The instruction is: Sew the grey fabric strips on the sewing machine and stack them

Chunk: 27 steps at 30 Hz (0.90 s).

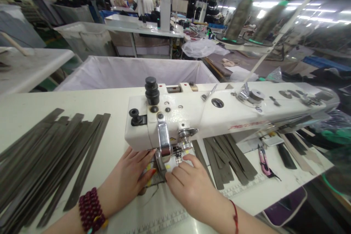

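A white industrial sewing machine (pixel 175 111) stands in front of me, its needle area mostly hidden by the head and my hands. My left hand (pixel 130 177) lies flat left of the needle area, fingers stretched out and their tips under the machine head. My right hand (pixel 189 184) is at the front of the needle area, fingers curled and thumb raised. Whatever its fingertips pinch is hidden. A small dark piece of material (pixel 155 179) shows between the hands. To the left lies a pile of dark grey-brown strips (pixel 57 153).
More dark strips (pixel 227 161) lie under the machine arm, near a pink-handled cutter (pixel 264 162). A printed ruler scale (pixel 164 223) runs along the table's front. Behind the table is a white cloth-lined bin (pixel 142 69). Two thread cones (pixel 238 18) stand at the back right.
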Motion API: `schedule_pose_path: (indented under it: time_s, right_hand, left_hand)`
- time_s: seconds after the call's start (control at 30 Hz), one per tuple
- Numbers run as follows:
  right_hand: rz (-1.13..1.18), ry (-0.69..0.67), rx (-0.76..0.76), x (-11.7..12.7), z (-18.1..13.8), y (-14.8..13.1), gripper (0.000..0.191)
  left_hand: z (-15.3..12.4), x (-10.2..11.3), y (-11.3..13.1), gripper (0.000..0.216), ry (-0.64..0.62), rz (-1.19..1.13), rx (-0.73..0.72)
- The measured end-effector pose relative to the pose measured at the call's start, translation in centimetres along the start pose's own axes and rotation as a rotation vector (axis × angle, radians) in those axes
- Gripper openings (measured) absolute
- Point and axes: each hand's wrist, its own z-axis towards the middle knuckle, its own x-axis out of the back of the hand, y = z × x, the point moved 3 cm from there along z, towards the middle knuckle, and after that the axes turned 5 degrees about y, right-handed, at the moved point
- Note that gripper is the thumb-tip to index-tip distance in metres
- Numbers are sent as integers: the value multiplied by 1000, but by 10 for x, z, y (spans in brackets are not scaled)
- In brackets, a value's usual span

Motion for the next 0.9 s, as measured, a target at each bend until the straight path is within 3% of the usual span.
schedule_pose_path:
  time_s: [0.33, 0.63, 0.77, 0.9]
  right_hand:
    - [-146, -81, 78, -29, 20, 6, 12]
    - [-327, -47, 71, -44, 29, 9, 19]
    - [-278, -25, 9, -30, 21, 10, 18]
    - [-286, 25, -257, 7, -14, 19, 14]
  left_hand:
    - [-1, 1, 0, 34, 30, -25, -2]
    - [1, 0, -1, 42, 7, -25, 8]
    - [-2, -1, -1, 42, 33, 10, 1]
    - [1, 8, -5, 32, 74, -7, -30]
